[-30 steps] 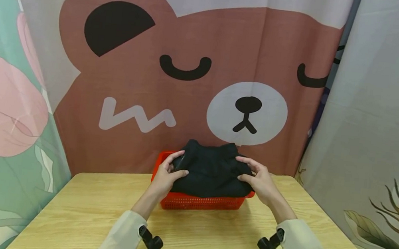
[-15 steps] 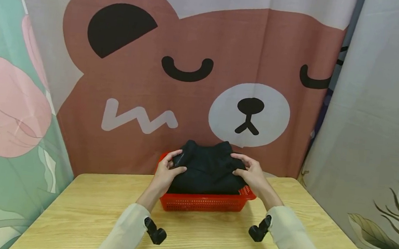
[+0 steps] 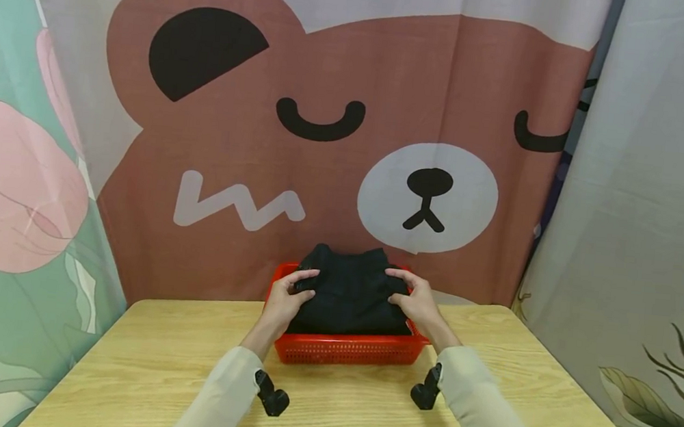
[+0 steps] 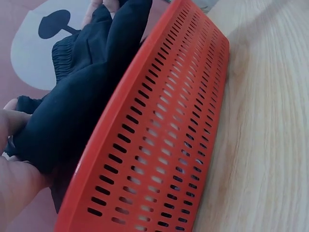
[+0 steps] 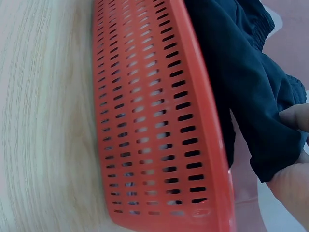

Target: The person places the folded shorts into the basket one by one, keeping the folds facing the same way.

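Observation:
A folded dark garment (image 3: 347,293) lies in the red plastic basket (image 3: 347,351), rising above its front rim. My left hand (image 3: 284,304) pinches the garment's left side between thumb and fingers. On the opposite side, my right hand (image 3: 422,307) grips its other end the same way. Ribbed, gathered edges show on the garment (image 4: 72,106) in the left wrist view. Seen from the right wrist, the right thumb and fingers clasp a corner of the garment (image 5: 270,106) beyond the basket's rim. The garment hides most of the basket's inside.
The basket stands on a light wooden table (image 3: 167,362), near its back edge. Behind it hangs a curtain (image 3: 321,177) with a bear face. More printed cloth (image 3: 646,201) hangs at the right. Something pale shows through the basket's slots.
My right hand has moved left, bringing the two hands closer together. The garment's right side has shifted inward from over the basket's right rim, and the garment sits slightly lower.

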### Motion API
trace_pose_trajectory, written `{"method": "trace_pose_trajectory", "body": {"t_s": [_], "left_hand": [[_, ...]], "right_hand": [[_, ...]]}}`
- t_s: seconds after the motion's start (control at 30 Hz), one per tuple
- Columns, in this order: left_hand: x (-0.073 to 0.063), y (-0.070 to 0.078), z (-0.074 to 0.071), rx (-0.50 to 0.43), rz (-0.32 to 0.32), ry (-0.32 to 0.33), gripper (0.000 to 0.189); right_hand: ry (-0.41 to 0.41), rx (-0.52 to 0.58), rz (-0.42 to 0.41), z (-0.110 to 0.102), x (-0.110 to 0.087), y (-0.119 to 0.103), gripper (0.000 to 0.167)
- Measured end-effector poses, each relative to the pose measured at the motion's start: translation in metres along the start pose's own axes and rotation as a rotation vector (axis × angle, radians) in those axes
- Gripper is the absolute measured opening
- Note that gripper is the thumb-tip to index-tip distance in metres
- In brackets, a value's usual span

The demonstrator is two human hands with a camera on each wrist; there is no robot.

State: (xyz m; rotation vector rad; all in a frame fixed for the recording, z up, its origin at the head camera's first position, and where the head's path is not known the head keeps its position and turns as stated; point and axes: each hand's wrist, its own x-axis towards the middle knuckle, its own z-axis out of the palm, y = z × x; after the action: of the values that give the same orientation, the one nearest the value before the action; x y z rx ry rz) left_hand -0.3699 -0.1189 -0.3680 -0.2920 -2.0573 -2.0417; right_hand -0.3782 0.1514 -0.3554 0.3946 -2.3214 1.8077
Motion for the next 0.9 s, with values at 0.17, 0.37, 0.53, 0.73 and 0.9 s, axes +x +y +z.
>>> {"method": "trace_pose_trajectory", "body": {"t_s": [0.17,0.37,0.53,0.73,0.9], "left_hand": [[0.001,-0.003,0.0,0.023,-0.028,0.013,0.044],[0.002,-0.007,-0.003,0.046,-0.035,0.01,0.043],[0.0,-0.009,-0.003,0.076,-0.065,0.013,0.043],[-0.001,-0.01,-0.002,0.131,-0.131,0.044,0.04],[-0.001,-0.013,-0.001,0.169,-0.173,0.069,0.039]], "right_hand": [[0.01,-0.027,0.05,0.004,0.002,0.007,0.056],[-0.002,-0.042,0.068,0.004,0.003,0.015,0.056],[-0.011,-0.043,0.098,0.005,0.004,0.019,0.057],[-0.009,-0.126,0.118,0.006,0.003,0.025,0.056],[-0.004,-0.209,0.106,0.007,0.002,0.027,0.056]]}}
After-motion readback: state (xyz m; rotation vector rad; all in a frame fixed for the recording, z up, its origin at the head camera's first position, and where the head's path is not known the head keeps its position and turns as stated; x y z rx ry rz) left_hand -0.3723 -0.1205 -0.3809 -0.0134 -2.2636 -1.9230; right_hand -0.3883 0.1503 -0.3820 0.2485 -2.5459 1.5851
